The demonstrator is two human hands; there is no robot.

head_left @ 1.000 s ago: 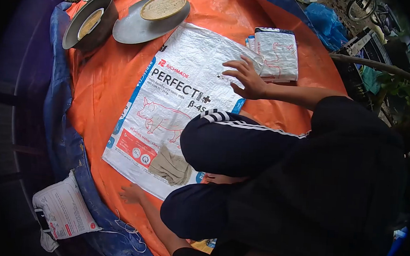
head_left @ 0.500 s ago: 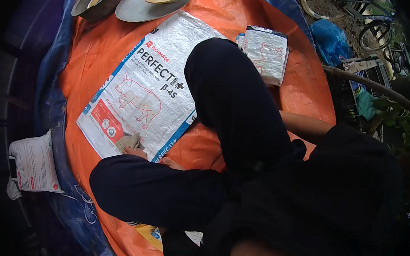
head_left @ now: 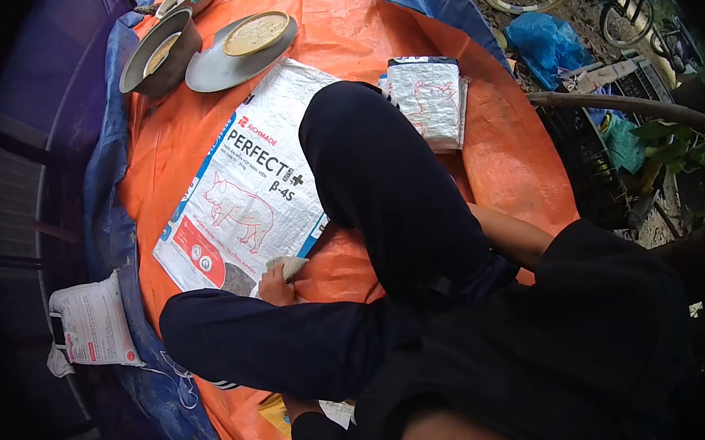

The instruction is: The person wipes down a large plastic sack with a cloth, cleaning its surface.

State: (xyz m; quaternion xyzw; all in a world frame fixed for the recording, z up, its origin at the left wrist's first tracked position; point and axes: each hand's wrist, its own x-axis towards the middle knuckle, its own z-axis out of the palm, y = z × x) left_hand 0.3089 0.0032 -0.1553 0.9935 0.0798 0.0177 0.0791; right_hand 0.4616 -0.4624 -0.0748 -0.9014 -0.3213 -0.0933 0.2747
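Note:
At the bag's lower right corner, my left hand [head_left: 277, 287] closes around a crumpled grey-beige cloth [head_left: 287, 267]. Only the fingers and back of this hand show above my bent leg, which hides the wrist. A large white feed bag [head_left: 304, 94], printed with a red pig outline and PERFECT lettering, lies flat beneath and beside the cloth. My right forearm [head_left: 511, 233] goes behind my raised knee, and the hand at its end is hidden.
Folded white bags [head_left: 428, 103] lie beyond my knee on the orange tarp [head_left: 504, 149]. Metal pot [head_left: 161, 51], grey lid [head_left: 216, 67] and round yellowish dish [head_left: 256, 33] stand at the far end. A filled white sack [head_left: 96, 321] rests by the blue tarp edge.
My left hand has moved the cloth rightward across the bag, from its printed lower part to its right corner. The camera view has shifted, showing more of the far end.

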